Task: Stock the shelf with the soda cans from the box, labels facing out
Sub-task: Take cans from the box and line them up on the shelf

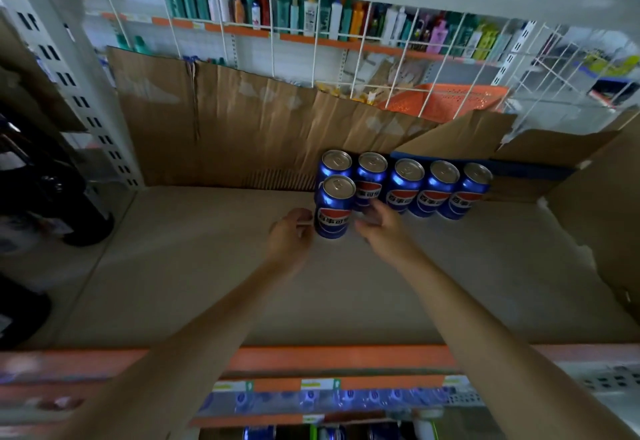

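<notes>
On the shelf [207, 283], five cans [405, 185] line the back, labels out, a sixth can [333, 209] in front between the left hand [291, 237] and right hand [382, 228], fingers loose, apparently releasing; much shelf unfilled.

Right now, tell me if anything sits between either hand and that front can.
Nothing visible does. The left hand is at the left side of the front can, the right hand at its right; the back row of cans stands behind it.

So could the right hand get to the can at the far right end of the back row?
Probably yes. The right hand is open beside the front can, and the shelf before the rightmost can lies bare.
</notes>
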